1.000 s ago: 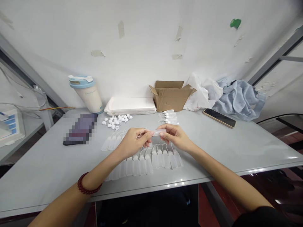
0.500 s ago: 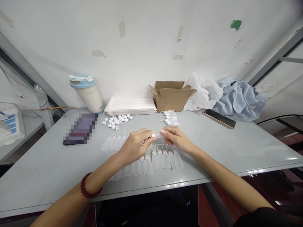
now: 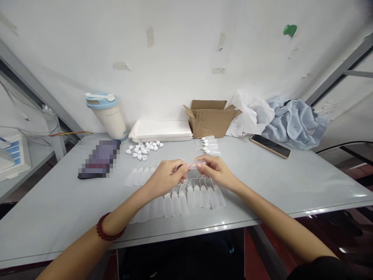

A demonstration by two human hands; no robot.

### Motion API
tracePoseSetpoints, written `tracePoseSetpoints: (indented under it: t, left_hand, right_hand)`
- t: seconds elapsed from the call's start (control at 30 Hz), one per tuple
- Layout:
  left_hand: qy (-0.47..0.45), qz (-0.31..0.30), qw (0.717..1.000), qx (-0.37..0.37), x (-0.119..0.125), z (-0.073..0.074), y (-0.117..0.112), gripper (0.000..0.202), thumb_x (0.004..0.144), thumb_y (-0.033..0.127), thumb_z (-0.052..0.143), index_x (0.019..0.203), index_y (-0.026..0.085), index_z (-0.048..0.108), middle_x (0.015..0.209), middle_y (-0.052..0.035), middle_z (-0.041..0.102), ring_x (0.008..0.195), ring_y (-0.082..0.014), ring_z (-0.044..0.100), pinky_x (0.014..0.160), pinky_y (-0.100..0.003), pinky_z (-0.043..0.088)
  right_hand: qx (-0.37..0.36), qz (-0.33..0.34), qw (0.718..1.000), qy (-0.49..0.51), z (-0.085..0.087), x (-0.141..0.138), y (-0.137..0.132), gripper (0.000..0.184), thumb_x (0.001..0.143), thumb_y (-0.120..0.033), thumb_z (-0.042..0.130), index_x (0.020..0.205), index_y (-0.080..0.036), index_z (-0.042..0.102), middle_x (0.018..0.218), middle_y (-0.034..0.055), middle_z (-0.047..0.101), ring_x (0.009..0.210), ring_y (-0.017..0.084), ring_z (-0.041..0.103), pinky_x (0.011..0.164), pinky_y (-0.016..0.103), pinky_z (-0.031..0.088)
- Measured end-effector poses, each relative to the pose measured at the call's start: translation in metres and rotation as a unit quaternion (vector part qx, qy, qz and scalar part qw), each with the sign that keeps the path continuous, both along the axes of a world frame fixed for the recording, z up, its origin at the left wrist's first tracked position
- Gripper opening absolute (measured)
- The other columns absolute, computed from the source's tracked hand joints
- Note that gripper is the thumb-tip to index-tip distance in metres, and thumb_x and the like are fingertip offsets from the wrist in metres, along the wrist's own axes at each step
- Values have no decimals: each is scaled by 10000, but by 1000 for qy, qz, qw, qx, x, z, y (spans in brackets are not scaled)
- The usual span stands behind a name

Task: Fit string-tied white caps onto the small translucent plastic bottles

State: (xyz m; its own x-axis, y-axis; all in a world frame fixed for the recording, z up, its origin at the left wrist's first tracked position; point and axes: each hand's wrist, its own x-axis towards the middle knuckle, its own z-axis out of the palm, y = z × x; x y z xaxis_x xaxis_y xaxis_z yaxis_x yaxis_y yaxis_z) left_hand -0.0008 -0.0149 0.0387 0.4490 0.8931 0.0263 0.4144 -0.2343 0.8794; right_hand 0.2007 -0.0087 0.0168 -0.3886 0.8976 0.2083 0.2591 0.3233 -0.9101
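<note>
Between my hands, just above the table, lies a small clear plastic bottle (image 3: 198, 165), held sideways. My left hand (image 3: 167, 175) pinches its left end, and the fingers partly cover it. Thumb and fingers of my right hand (image 3: 217, 170) grip the other end. Below them a row of similar translucent bottles (image 3: 175, 204), with thin looped tubes at their tops, lies flat. More such bottles (image 3: 136, 177) lie left of my left hand, partly hidden by it. Loose white caps (image 3: 142, 149) are scattered behind. Several capped bottles (image 3: 211, 146) lie stacked beyond my right hand.
A stack of white sheets (image 3: 161, 130) and an open cardboard box (image 3: 211, 122) stand along the wall. To the left are a tumbler (image 3: 109, 118) and a blurred dark item (image 3: 100, 159). On the right are a phone (image 3: 270, 146), a plastic bag (image 3: 247, 114) and blue cloth (image 3: 297, 120).
My left hand has shifted slightly, its fingers now lower around the bottle's end. More of the bottle shows over my right fingers, and it lies more level.
</note>
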Motion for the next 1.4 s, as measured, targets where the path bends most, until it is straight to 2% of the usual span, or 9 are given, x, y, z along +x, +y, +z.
tracePoseSetpoints:
  t: [0.13, 0.23, 0.4, 0.73, 0.93, 1.07, 1.2, 1.3, 1.4]
  left_hand:
    - [-32, 5, 998, -46, 0, -2, 1, 420, 879, 479, 497, 617, 157, 566, 602, 0, 607, 525, -119, 588, 524, -221, 461]
    - [-21, -4, 999, -25, 1, -1, 0, 408, 887, 449, 496, 605, 160, 558, 577, 6, 587, 542, -121, 582, 535, -219, 448]
    - [50, -43, 985, 162, 7, -1, -9, 350, 923, 324, 467, 629, 161, 566, 597, 7, 562, 554, -109, 492, 563, -229, 388]
    - [89, -81, 917, 380, 8, -15, -12, 228, 948, 218, 410, 839, 144, 595, 656, -21, 544, 556, -120, 449, 523, -245, 350]
    - [58, -19, 966, 250, 5, 0, -11, 245, 885, 273, 497, 689, 162, 595, 605, -1, 572, 567, -118, 507, 572, -244, 403]
    - [-15, -3, 1000, 7, 2, 7, -5, 377, 884, 385, 494, 601, 154, 585, 593, -12, 601, 563, -131, 579, 558, -246, 452]
    - [-110, -44, 968, -223, -1, 12, 0, 362, 872, 418, 520, 693, 130, 645, 616, -35, 620, 537, -140, 608, 531, -259, 490]
    - [-125, -46, 958, -252, -2, 11, 0, 368, 859, 439, 550, 713, 120, 660, 589, -28, 600, 502, -126, 577, 502, -248, 484]
    - [-115, -38, 976, -181, 0, 10, -1, 374, 855, 437, 555, 658, 130, 644, 581, -19, 597, 503, -120, 566, 511, -244, 487]
  right_hand:
    - [144, 13, 988, -57, 0, -2, -1, 269, 902, -397, 521, 971, -168, 643, 848, 70, 661, 701, 148, 560, 615, 270, 439]
    - [189, 17, 978, -91, 1, -2, -2, 315, 945, -392, 436, 931, -157, 646, 751, 59, 633, 646, 144, 541, 613, 272, 421]
    - [139, -22, 986, -88, 2, 0, -3, 482, 972, -425, 337, 632, -162, 556, 520, -9, 494, 489, 102, 461, 527, 240, 360]
    - [10, -38, 998, -43, 2, -4, 0, 492, 918, -491, 413, 562, -164, 505, 485, -41, 386, 471, 82, 353, 490, 236, 289]
    - [27, -21, 999, -11, 3, -3, -3, 363, 892, -466, 500, 718, -163, 597, 580, -16, 534, 517, 95, 446, 509, 231, 356]
    - [116, -10, 993, -36, 3, -3, -5, 242, 886, -394, 550, 935, -177, 646, 861, 55, 667, 729, 145, 582, 602, 251, 436]
    - [162, 2, 986, -46, 2, -3, -5, 234, 918, -361, 506, 994, -184, 638, 881, 66, 672, 768, 160, 594, 625, 266, 451]
    - [175, 2, 983, -58, 1, -3, -5, 246, 926, -373, 487, 992, -184, 632, 845, 63, 660, 731, 159, 580, 622, 273, 449]
    - [174, -1, 983, -63, 0, -2, -4, 286, 937, -398, 457, 964, -172, 630, 819, 63, 653, 690, 152, 560, 608, 272, 432]
